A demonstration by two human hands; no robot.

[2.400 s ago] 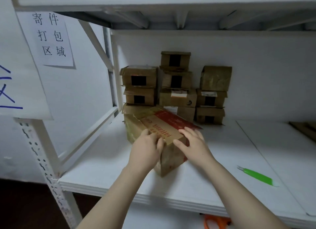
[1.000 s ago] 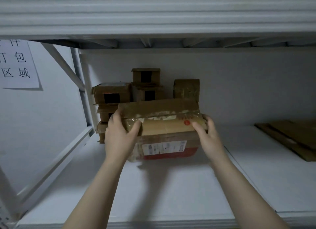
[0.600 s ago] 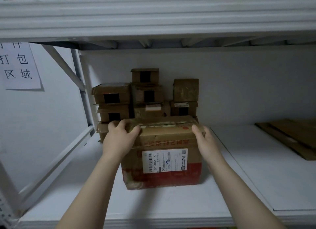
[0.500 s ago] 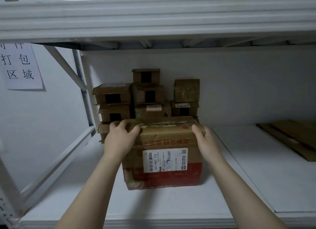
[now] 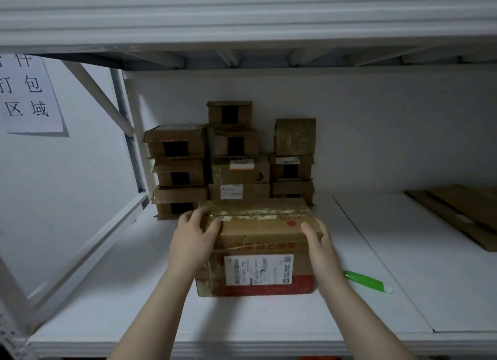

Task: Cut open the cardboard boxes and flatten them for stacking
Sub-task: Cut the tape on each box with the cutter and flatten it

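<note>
A taped brown cardboard box (image 5: 258, 241) with a white shipping label and a red lower band stands upright on the white shelf (image 5: 113, 292). My left hand (image 5: 192, 240) grips its top left corner, fingers curled over the top edge. My right hand (image 5: 320, 245) lies flat against its right side, fingers straight. A green box cutter (image 5: 367, 281) lies on the shelf just right of the box, behind my right forearm.
Several small taped boxes (image 5: 231, 158) are stacked against the back wall behind the held box. Flattened cardboard (image 5: 462, 212) lies at the far right of the shelf. An upper shelf (image 5: 242, 15) hangs overhead; a diagonal brace (image 5: 99, 96) and a paper sign (image 5: 27, 96) stand at left.
The box was lifted from its side, turned and set upright with the label facing me. Both hands stayed on it. The green cutter has come back into view at right.
</note>
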